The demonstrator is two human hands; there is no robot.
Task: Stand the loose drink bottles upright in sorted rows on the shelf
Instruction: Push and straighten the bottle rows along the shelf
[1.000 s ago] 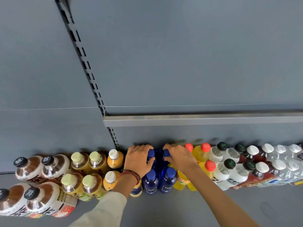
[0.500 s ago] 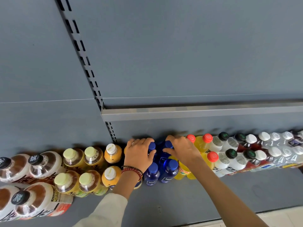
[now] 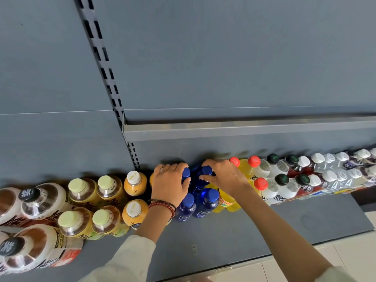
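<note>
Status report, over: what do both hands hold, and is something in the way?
Left hand grips left rear blue bottle; right hand pinches right rear blue bottle at cap. Both upright behind front blue bottles. Yellow bottles crowd the right.

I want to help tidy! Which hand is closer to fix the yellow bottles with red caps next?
Probably right: the right hand is beside the yellow bottles; the left hand grips a blue bottle farther away.

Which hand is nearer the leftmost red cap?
Right. The right hand sits just left of the red cap; the left hand is farther left, across the blue bottles.
</note>
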